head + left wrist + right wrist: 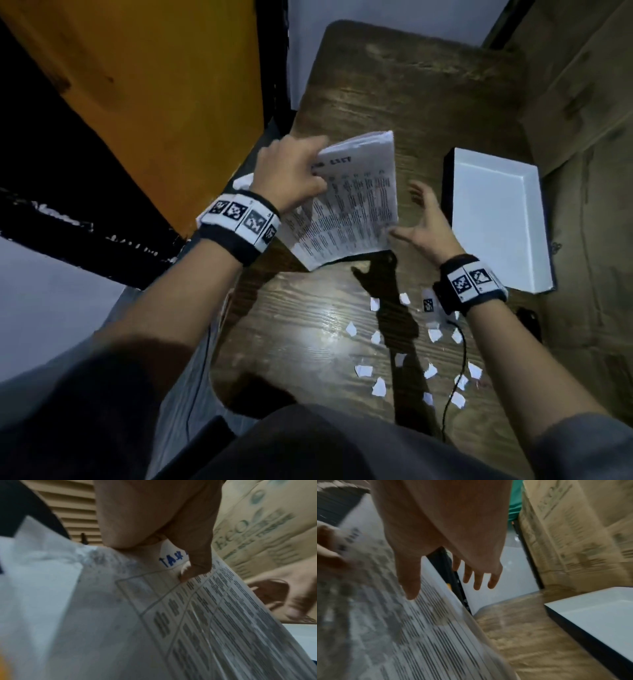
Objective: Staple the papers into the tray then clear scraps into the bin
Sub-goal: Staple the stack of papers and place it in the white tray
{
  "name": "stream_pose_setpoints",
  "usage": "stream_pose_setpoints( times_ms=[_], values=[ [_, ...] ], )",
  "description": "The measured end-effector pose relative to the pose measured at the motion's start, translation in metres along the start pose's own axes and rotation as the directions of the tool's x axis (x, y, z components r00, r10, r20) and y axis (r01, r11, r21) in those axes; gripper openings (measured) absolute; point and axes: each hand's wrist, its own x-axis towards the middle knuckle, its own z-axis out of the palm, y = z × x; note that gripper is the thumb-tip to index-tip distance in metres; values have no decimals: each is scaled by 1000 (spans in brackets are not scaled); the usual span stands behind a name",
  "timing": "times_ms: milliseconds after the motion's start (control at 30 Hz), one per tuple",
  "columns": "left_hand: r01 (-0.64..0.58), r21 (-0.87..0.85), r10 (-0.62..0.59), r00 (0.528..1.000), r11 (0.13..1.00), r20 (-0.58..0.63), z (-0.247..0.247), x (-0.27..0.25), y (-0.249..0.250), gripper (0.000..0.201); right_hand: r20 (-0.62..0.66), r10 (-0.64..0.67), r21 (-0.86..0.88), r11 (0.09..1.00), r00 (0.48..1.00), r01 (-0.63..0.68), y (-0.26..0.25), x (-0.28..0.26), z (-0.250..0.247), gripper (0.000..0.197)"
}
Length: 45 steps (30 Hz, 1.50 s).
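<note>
Papers (346,202) lifted off the table (308,325)

The left hand (291,174) pinched a thick printed stack by its top corner, tilted; the right hand (424,222) spread open just beside it, the white tray (496,219) beyond, scraps (378,387) nearer its wrist.

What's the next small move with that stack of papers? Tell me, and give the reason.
Probably bring the right hand in to take the free edge of the papers and square the stack. The left hand grips one corner alone, so the sheets hang tilted above the table, while the right hand is open just beside them. The white tray holds nothing, and scraps lie on the table.
</note>
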Motion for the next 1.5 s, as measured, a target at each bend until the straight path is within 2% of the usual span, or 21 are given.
stream_pose_setpoints(
  times_ms=[67, 100, 200, 233, 300, 367, 400, 433, 533, 633, 667, 733, 800, 900, 933, 1000, 1067, 1133, 1267, 1433, 1500],
  values=[
    [-105, 88, 101, 994, 991, 40, -5, 6, 16, 32, 50, -85, 111, 991, 995, 79, -33, 0, 4, 91],
    [-140, 124, 134, 989, 982, 57, -7, 6, 24, 31, 49, -106, 203, 975, 993, 94, -45, -1, 6, 82],
    [-179, 165, 166, 982, 970, 90, -14, 2, 38, 28, -14, -102, 348, 932, 995, 100, -58, -4, 10, 40],
    [-171, 154, 158, 983, 973, 91, -18, -1, 38, 29, -45, -88, 355, 930, 995, 98, -57, -6, 12, 31],
    [-110, 97, 100, 990, 989, 98, -27, -10, 24, 39, -101, -61, 373, 923, 993, 95, -53, -11, 15, 24],
    [20, -1, -19, 994, 1000, 107, -33, -26, -5, 58, -127, -50, 405, 909, 991, 98, -49, -16, 15, 23],
    [91, -114, -78, 991, 989, 111, -33, -37, -20, 68, -138, -43, 423, 901, 989, 98, -48, -19, 14, 24],
    [148, -274, -117, 985, 950, 125, -31, -47, -32, 75, -149, -36, 445, 890, 988, 99, -47, -21, 12, 25],
    [209, -665, -142, 978, 717, 155, 1, -69, -46, 84, -169, -28, 499, 860, 985, 110, -54, -28, 8, 23],
    [234, -840, -308, 948, 489, 84, 27, -69, -29, 60, -210, -79, 509, 842, 975, 178, -70, -35, 7, 19],
    [202, -861, -375, 927, 466, 15, 29, -66, -22, 48, -231, -96, 511, 835, 968, 204, -75, -37, 6, 20],
    [110, -886, -442, 890, 451, -115, 30, -63, -9, 36, -273, -108, 506, 829, 956, 237, -79, -41, 6, 21],
    [67, -896, -461, 873, 439, -161, 34, -68, -1, 38, -294, -83, 497, 838, 952, 227, -74, -46, 11, 21],
    [192, -893, -495, 868, 407, -39, 56, -84, -3, 37, -195, -8, 455, 885, 981, 98, -50, -53, 28, 22],
    [239, -879, -498, 867, 413, 2, 64, -90, -5, 37, -147, 27, 438, 898, 989, 40, -42, -55, 33, 25],
    [239, -852, -459, 888, 466, -2, 71, -96, -9, 39, -130, 75, 432, 902, 989, -12, -30, -59, 39, 33],
    [192, -851, -429, 902, 489, -43, 69, -95, -7, 41, -196, 82, 441, 898, 977, 13, -28, -59, 38, 36],
    [181, -863, -432, 900, 472, -47, 69, -90, -3, 42, -227, 75, 439, 898, 971, 33, -30, -58, 38, 35],
    [209, -873, -449, 894, 441, -13, 72, -86, 0, 45, -204, 72, 445, 895, 976, 27, -35, -55, 40, 29],
    [169, -857, -415, 908, 488, -57, 68, -83, -10, 43, -233, 31, 437, 896, 972, 76, -38, -54, 29, 33],
    [184, -859, -407, 913, 477, -31, 68, -78, -8, 38, -214, 39, 422, 905, 976, 56, -38, -51, 32, 26]
  ],
)
